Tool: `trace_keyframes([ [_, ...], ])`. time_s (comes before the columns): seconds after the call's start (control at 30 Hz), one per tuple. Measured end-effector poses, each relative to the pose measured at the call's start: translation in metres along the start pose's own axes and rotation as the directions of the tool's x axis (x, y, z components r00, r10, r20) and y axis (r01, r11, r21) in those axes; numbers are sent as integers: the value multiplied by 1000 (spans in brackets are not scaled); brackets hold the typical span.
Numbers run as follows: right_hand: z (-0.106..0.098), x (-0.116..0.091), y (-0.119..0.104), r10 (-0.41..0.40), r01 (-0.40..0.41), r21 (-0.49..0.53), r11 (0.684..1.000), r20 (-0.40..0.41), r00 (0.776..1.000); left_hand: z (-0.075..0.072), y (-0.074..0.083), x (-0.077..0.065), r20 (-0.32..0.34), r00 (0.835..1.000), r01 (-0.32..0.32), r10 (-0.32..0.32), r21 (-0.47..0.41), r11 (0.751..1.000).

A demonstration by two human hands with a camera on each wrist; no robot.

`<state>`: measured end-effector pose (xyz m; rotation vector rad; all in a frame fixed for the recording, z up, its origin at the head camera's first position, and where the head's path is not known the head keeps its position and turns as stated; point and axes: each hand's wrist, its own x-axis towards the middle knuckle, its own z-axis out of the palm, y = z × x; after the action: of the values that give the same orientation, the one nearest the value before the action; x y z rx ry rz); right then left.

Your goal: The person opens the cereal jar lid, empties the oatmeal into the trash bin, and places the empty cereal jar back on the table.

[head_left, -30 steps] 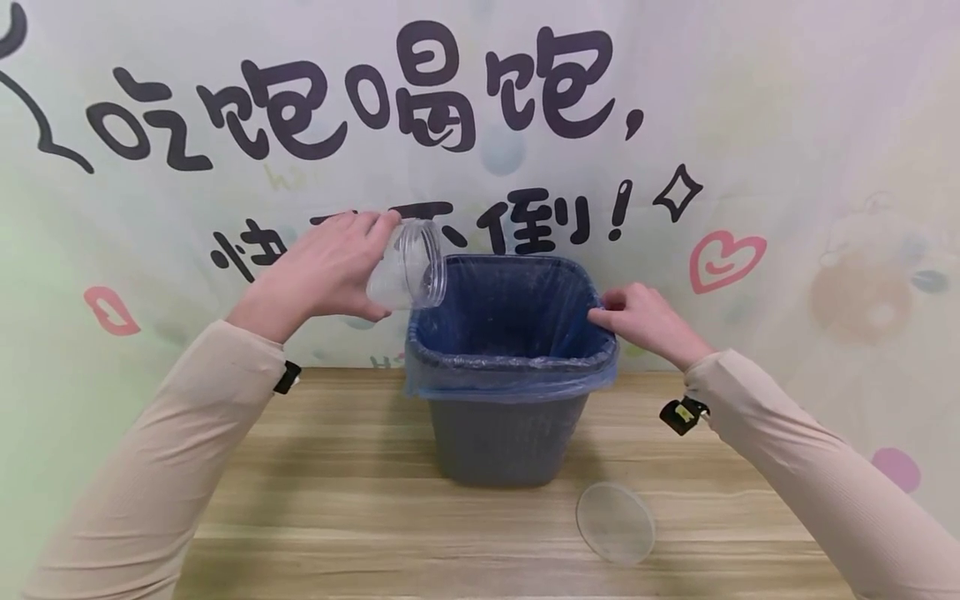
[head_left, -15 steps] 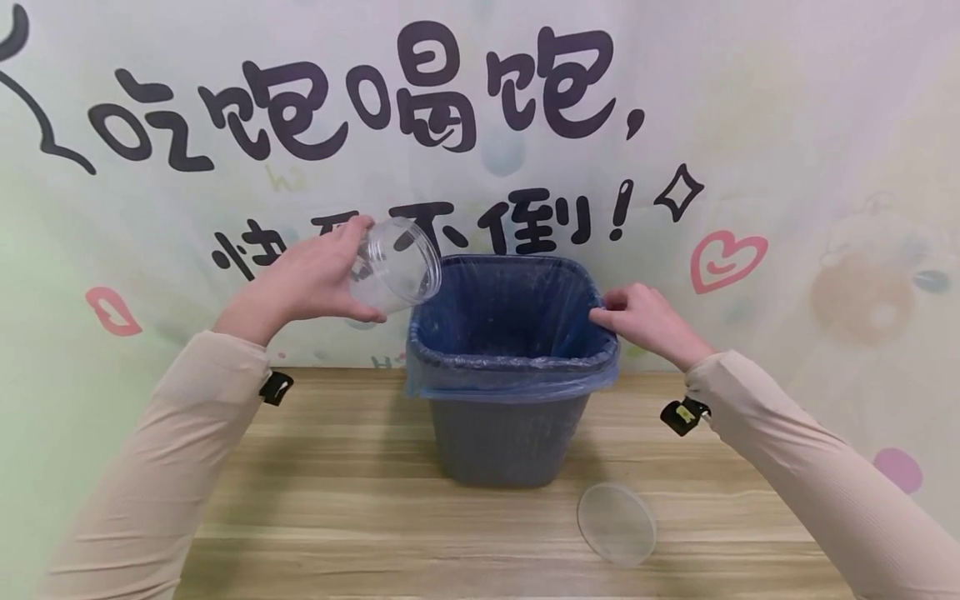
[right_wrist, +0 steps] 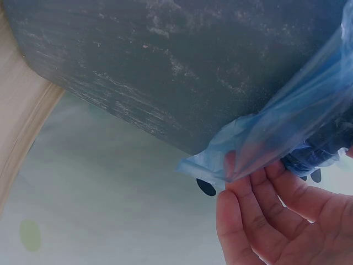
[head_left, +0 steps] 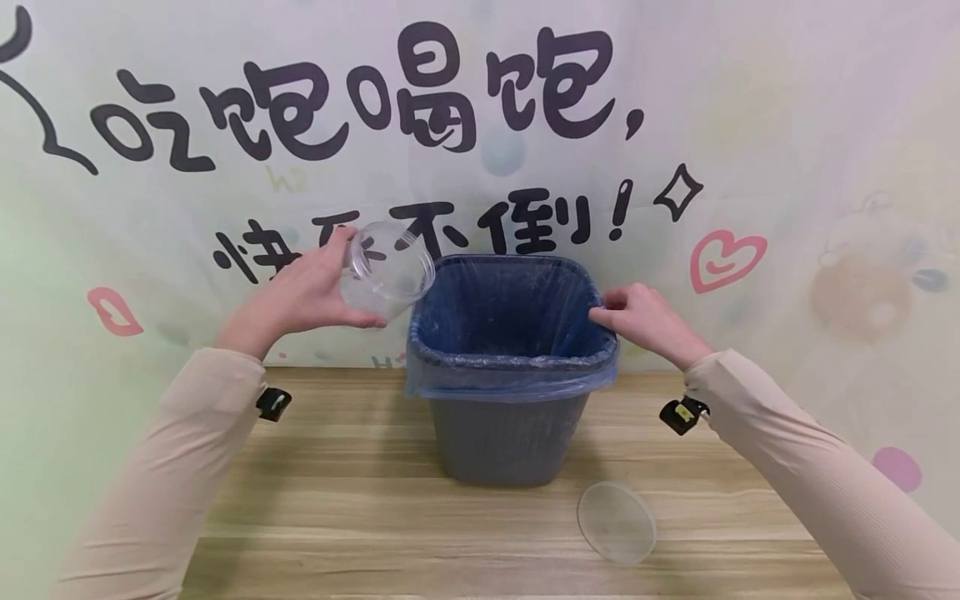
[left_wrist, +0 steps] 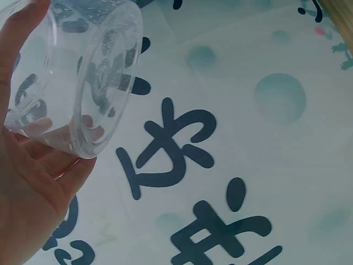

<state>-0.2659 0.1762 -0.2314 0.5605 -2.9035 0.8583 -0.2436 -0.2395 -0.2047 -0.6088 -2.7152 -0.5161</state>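
Note:
My left hand (head_left: 300, 292) holds a clear plastic jar (head_left: 390, 275) beside the left rim of the trash can. The jar is tipped with its round mouth facing right and toward me, and its wall looks see-through with small specks in the left wrist view. A grey trash can (head_left: 506, 446) stands on the table, lined with a blue plastic bag (head_left: 517, 385) folded over its rim. At the right rim my right hand (head_left: 648, 321) pinches the can's edge and bag. Its fingers (right_wrist: 281, 193) lie against the bag's outer fold.
A round translucent lid (head_left: 617, 523) lies flat on the wooden table (head_left: 360, 517), in front of the can to the right. Behind the can hangs a white backdrop (head_left: 810, 125) with large black lettering.
My left hand has drawn the jar a little left, away from the can, and turned its mouth more toward me. The right hand, can and lid stay put.

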Motion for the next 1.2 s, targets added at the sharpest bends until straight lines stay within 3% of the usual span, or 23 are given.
trace_keyframes([
  [0.23, 1, 0, 0, -1, 1, 27, 1000, 2, 1000, 13, -10, -6, -79, 997, -11, 3, -99, 995],
  [0.47, 3, 0, 0, 1, -1, 50, 999, 0, 1000, 23, -19, -14, -103, 995, -27, 1, -253, 967],
  [0.7, 2, -1, 0, 1, -1, 55, 998, -1, 1000, 34, -28, -26, -94, 994, 27, -61, -328, 944],
  [0.97, 2, -2, 1, 0, 0, 52, 999, -4, 1000, 52, -40, -38, -113, 993, -12, -39, -417, 909],
  [1.2, 1, -2, 2, 3, -2, 63, 998, -9, 1000, 70, -53, -48, -56, 997, 20, -53, -478, 878],
])
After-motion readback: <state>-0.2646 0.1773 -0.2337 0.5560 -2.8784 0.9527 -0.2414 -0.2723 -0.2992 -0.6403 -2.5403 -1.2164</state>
